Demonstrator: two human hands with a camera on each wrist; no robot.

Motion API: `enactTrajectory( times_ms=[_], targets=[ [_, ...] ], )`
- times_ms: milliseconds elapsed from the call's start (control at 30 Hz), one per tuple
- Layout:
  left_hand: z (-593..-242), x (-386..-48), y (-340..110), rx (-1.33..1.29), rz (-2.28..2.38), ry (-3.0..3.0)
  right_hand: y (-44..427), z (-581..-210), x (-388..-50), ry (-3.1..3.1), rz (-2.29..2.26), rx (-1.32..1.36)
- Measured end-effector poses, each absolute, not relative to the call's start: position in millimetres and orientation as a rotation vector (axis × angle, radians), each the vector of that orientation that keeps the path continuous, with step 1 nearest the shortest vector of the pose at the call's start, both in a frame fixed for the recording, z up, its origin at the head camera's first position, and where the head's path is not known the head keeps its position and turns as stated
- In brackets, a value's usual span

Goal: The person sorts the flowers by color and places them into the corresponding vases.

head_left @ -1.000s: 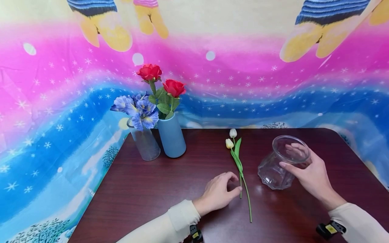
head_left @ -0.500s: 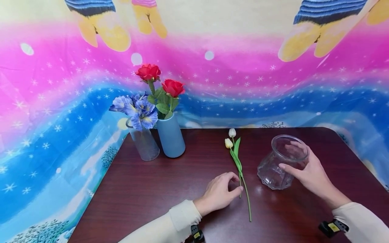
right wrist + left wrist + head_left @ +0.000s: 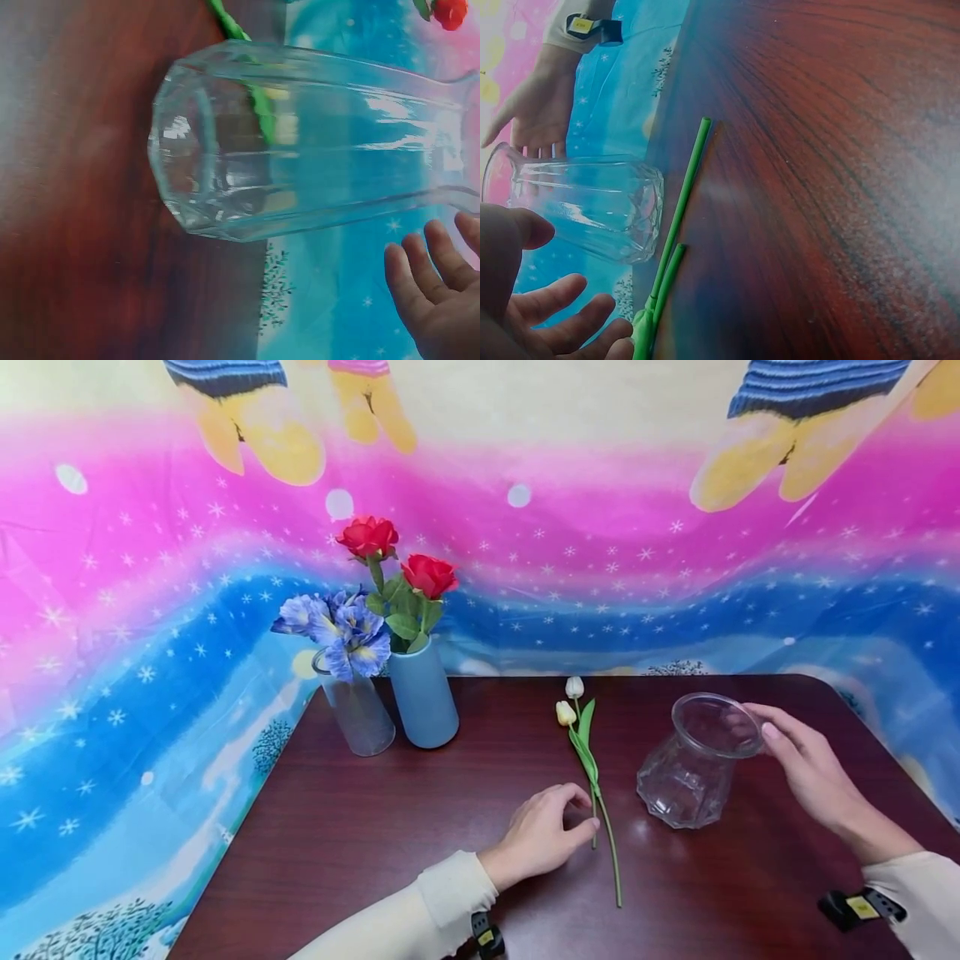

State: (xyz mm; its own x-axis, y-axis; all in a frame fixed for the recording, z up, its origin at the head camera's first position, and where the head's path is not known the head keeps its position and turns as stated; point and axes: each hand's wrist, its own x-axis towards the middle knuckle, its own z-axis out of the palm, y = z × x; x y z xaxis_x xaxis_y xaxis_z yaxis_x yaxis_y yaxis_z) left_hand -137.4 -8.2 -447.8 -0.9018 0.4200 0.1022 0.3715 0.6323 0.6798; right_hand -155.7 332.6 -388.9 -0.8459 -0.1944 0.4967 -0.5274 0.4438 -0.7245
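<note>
A clear glass vase (image 3: pixel 686 785) with a flared rim stands upright at the table's right. Beside the rim is my right hand (image 3: pixel 821 777), its fingers extended; in the right wrist view they are spread near the vase and grip nothing. Contact with the rim is hard to tell. Two white tulips (image 3: pixel 585 743) with green leaves lie left of the vase, stems pointing toward me. My left hand (image 3: pixel 536 831) is at those stems, fingers loosely bent and holding nothing. In the left wrist view, a gap shows between its thumb and fingers.
A blue vase (image 3: pixel 426 702) with red roses (image 3: pixel 430 577) stands at the back left. Next to it is a greyish see-through vase (image 3: pixel 362 718) with blue irises (image 3: pixel 348 631). A patterned cloth (image 3: pixel 562 568) hangs behind the dark wooden table (image 3: pixel 375 835).
My right hand has let go of the glass vase and moved right, out from around its neck. The vase, the tulips and my left hand have stayed in place.
</note>
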Motion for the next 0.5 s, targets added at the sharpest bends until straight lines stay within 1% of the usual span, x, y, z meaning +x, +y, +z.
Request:
enactTrajectory(
  times_ms=[133, 267, 400, 500],
  targets=[
    [-447.9, -138.6, -6.2, 0.678, 1.139, 2.779, 330.7, -380.5, -164.6, -2.437, 1.257, 0.417],
    [-449.0, -140.6, -3.3, 0.681, 1.128, 2.786, 328.0, -373.6, -174.3, -2.475, 1.251, 0.278],
    [-448.9, -143.3, 0.2, 0.679, 1.119, 2.775, 327.4, -368.0, -178.8, -2.495, 1.326, 0.212],
    [-448.3, -146.7, 3.7, 0.665, 1.123, 2.77, 327.8, -364.5, -178.8, -2.518, 1.397, 0.211]
  ],
)
